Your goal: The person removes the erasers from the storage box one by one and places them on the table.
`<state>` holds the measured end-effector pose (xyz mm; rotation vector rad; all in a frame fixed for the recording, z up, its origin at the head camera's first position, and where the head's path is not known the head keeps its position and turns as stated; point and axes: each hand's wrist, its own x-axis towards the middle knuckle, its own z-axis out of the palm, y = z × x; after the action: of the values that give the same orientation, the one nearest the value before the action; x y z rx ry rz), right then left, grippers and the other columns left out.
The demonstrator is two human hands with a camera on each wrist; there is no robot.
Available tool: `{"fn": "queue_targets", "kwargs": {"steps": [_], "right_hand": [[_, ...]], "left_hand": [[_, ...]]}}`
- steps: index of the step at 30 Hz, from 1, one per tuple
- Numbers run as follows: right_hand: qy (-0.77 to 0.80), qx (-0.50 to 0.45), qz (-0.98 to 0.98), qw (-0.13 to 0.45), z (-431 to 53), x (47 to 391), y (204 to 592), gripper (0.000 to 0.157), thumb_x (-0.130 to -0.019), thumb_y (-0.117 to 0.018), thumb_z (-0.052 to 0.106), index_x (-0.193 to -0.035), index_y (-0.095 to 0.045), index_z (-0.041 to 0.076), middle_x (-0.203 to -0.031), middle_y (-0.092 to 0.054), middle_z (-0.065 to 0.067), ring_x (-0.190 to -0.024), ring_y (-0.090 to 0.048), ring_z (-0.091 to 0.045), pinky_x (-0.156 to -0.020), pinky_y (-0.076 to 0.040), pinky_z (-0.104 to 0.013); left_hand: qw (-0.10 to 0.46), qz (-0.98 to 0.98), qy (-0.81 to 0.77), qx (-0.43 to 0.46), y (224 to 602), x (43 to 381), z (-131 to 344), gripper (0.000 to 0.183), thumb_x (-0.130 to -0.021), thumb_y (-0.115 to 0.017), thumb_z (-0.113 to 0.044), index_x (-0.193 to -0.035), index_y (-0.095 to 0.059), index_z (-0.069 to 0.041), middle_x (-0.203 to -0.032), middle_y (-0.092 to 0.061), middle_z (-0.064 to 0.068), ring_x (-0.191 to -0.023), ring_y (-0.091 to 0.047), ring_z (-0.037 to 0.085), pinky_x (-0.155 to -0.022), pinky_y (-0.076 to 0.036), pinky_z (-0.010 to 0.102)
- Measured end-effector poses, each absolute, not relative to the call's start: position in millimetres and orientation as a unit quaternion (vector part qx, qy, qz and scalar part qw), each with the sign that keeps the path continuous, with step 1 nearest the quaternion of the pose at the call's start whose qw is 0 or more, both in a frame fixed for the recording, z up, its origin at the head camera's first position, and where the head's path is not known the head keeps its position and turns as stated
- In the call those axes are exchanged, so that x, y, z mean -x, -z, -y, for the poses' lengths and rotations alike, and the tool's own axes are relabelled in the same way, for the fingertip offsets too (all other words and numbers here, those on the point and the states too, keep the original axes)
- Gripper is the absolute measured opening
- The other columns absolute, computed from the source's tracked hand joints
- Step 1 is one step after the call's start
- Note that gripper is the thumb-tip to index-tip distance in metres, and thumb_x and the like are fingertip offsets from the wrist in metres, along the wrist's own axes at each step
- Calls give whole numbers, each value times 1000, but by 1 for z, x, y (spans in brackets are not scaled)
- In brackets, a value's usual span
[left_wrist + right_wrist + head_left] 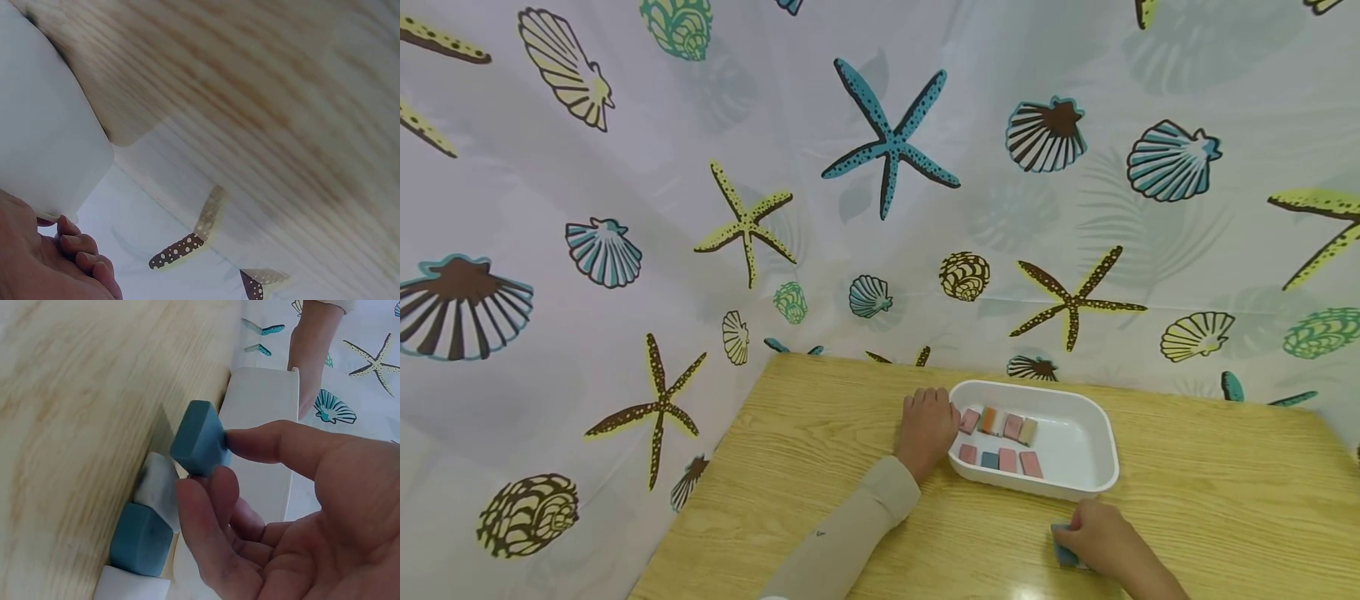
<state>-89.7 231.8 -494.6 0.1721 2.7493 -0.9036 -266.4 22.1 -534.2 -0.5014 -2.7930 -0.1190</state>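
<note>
My right hand (pixel 1103 535) pinches a blue eraser (pixel 199 437) between thumb and fingertips, in front of the tray's near right corner. Below it, in the right wrist view, a whitish eraser (pixel 159 487), another blue eraser (pixel 142 539) and a white eraser (pixel 131 584) lie in a row on the table. My left hand (pixel 928 427) grips the left rim of the white tray (pixel 1082 400), its fingers curled over the edge. Inside the tray, several small erasers sit in two rough rows toward the left, among them pink erasers (pixel 1007 460), an orange one (pixel 988 419) and a blue one (pixel 990 459).
The wooden table (pixel 820 442) extends on both sides of the tray. Behind it and along the left hangs a white curtain (pixel 760 100) printed with starfish and shells, meeting the table's edges. A beige sleeve (pixel 850 529) covers my left forearm.
</note>
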Motion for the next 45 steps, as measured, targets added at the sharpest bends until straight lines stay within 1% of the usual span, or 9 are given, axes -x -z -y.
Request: {"fn": "queue_targets", "kwargs": {"steps": [3, 8, 11, 17, 22, 26, 33, 40, 45], "right_hand": [[303, -58, -944, 120, -232, 91, 498, 33, -78, -68, 21, -58, -45, 9, -53, -42, 0, -47, -39, -12, -47, -32, -26], [292, -58, -948, 112, -231, 93, 502, 43, -77, -67, 22, -46, -37, 13, -43, -31, 7, -40, -27, -7, -43, -23, -22], [287, -55, -950, 111, -230, 93, 503, 44, -78, -66, 20, -45, -36, 14, -42, -29, 8, -40, -25, -6, -42, -21, -20], [273, -49, -954, 112, -230, 94, 504, 41, -78, -64, 18, -47, -38, 13, -44, -33, 6, -40, -28, -6, -42, -23, -20], [259, -54, -956, 126, -229, 95, 503, 32, -79, -62, 19, -57, -42, 9, -54, -43, -2, -44, -36, -10, -44, -29, -24], [259, -65, -955, 133, -229, 94, 503, 28, -80, -61, 19, -62, -43, 8, -59, -44, -5, -46, -38, -13, -45, -31, -26], [257, -52, -958, 117, -227, 91, 502, 31, -81, -64, 19, -62, -42, 8, -57, -42, -3, -46, -36, -14, -46, -31, -27], [257, -54, -957, 124, -227, 90, 503, 34, -81, -67, 20, -61, -43, 8, -55, -41, -1, -47, -35, -11, -47, -30, -26], [255, -55, -956, 137, -227, 88, 495, 34, -82, -68, 23, -62, -45, 7, -56, -42, -1, -49, -35, -12, -49, -31, -27]], "left_hand": [[158, 970, 43, 178, 532, 265, -21, 25, -96, -42, -33, -88, -53, -11, -81, -51, 1, -78, -46, 17, -68, -34, 32], [164, 969, 45, 177, 532, 265, -21, 25, -96, -42, -33, -88, -53, -12, -81, -51, 1, -79, -47, 17, -68, -33, 32], [157, 971, 46, 175, 533, 267, -22, 25, -96, -40, -33, -89, -52, -12, -83, -51, 1, -81, -46, 17, -69, -34, 33], [156, 971, 55, 175, 534, 270, -22, 25, -96, -40, -32, -88, -52, -12, -83, -52, 1, -81, -47, 18, -71, -35, 34], [155, 970, 60, 175, 534, 271, -22, 24, -96, -40, -32, -87, -52, -12, -84, -52, 1, -82, -47, 18, -72, -35, 34], [139, 973, 57, 173, 533, 271, -23, 25, -97, -39, -32, -90, -52, -12, -86, -52, 1, -85, -47, 18, -75, -35, 34], [129, 976, 54, 168, 532, 271, -24, 25, -97, -39, -33, -91, -52, -12, -86, -52, 1, -85, -47, 18, -74, -34, 34], [119, 978, 50, 164, 532, 270, -24, 27, -97, -38, -34, -93, -53, -12, -89, -54, 2, -88, -49, 18, -75, -35, 35], [124, 977, 52, 165, 533, 269, -23, 27, -97, -38, -34, -93, -53, -12, -89, -54, 2, -89, -49, 18, -75, -36, 35]]}}
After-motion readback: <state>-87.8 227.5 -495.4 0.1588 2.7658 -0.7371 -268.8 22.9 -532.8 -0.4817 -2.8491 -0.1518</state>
